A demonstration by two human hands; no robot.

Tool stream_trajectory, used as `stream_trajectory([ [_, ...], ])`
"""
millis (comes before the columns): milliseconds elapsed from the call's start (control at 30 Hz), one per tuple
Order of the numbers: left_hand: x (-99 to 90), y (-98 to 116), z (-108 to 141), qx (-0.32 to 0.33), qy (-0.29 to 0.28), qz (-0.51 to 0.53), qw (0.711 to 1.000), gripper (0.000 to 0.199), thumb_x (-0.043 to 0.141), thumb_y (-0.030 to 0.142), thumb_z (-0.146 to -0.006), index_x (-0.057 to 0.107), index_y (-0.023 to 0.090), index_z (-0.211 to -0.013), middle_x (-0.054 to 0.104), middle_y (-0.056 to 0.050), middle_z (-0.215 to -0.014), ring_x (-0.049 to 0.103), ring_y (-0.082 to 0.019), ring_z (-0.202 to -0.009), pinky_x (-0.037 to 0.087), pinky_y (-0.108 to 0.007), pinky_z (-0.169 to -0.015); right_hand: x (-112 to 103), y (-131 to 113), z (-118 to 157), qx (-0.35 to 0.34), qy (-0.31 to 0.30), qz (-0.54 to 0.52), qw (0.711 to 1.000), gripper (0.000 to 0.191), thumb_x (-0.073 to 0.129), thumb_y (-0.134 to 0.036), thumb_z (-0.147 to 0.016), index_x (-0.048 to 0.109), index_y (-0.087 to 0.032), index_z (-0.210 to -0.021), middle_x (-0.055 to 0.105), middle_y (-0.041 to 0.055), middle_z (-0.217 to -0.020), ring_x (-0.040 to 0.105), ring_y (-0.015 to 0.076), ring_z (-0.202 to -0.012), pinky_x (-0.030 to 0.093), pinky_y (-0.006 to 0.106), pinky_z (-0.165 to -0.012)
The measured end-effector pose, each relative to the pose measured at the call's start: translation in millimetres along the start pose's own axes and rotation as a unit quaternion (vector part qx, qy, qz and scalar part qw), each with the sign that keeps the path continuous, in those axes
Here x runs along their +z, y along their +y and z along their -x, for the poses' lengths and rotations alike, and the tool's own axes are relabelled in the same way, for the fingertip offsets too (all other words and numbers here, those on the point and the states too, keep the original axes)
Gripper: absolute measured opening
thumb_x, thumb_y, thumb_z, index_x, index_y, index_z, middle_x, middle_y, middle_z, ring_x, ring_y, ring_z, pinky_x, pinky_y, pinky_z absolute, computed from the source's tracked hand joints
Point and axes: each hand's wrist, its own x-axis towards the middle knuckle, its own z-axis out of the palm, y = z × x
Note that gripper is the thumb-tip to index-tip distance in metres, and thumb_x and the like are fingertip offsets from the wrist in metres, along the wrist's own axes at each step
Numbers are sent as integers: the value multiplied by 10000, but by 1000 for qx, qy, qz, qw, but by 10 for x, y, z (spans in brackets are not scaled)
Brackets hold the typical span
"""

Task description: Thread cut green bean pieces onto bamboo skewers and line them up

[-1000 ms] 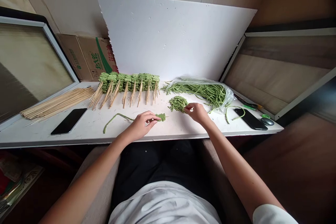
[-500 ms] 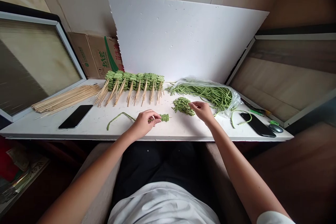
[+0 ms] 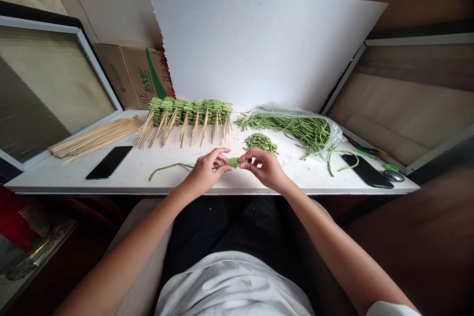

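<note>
Surface (image 3: pixel 303 175): widest item in my head view, with the white board (image 3: pixel 266 49) upright behind it. Right rear, I log the bag (image 3: pixel 335 131) of long beans (image 3: pixel 307 128). Left rear, the stack (image 3: pixel 190 108) of filled skewers, stick ends toward the front edge; left of it, bare skewers (image 3: pixel 96 136) in a bundle, phone (image 3: pixel 109 163) in front of them.

Left hand (image 3: pixel 203 170): grip pinched on the part-filled skewer (image 3: pixel 233 162), which I find held level between both hands, near the surface's front edge. Right hand (image 3: pixel 266 170): fingertips at the row's right end; piece or bare tip in that grip, I cannot tell. Pile (image 3: pixel 261 142) of cut pieces just behind it.

Step in hand, my judgement: threading a piece onto the row. Next move, I judge, calls for a steady left grip and a right-hand push straight along the stick.
</note>
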Motion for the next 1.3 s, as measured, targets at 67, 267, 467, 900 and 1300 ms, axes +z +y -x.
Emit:
stream_trajectory([
  [67,-21,-23,-11,3,13,-20,1000,422,779,237,-937,655,215,-1339,767,-41,-970,730,-172,-839,608,-313,-828,-31,-1,-8,0,9,8,1000,290,768,-526,-937,803,-245,-1000,778,82,-982,698,219,-858,547,328,-669],
  [267,-14,-8,-8,106,67,-59,990,83,764,185,-947,807,206,-1014,770,-63,-953,737,-186,-862,588,-296,-774,19,-97,14,8,-36,18,999,316,797,-544,-911,780,-234,-972,773,72,-974,692,209,-853,522,315,-648],
  [467,20,57,6,126,80,-51,988,87,745,204,-971,821,212,-1013,774,-72,-947,741,-192,-864,593,-306,-779,87,-63,32,-17,-5,17,1000,322,778,-555,-927,757,-236,-961,734,69,-936,650,216,-891,522,318,-669],
  [900,34,111,24,101,73,-25,992,93,756,272,-972,832,221,-987,805,-74,-927,757,-206,-839,602,-327,-764,188,-158,64,-50,12,11,999,249,710,-498,-995,731,-250,-979,729,78,-972,623,233,-942,524,333,-704],
  [1300,51,165,50,130,56,-47,989,112,750,187,-939,818,233,-864,810,-52,-878,754,-201,-792,606,-335,-764,228,-152,110,-99,-1,55,994,232,561,-63,-959,699,-248,-933,704,55,-894,599,237,-894,499,375,-789],
])
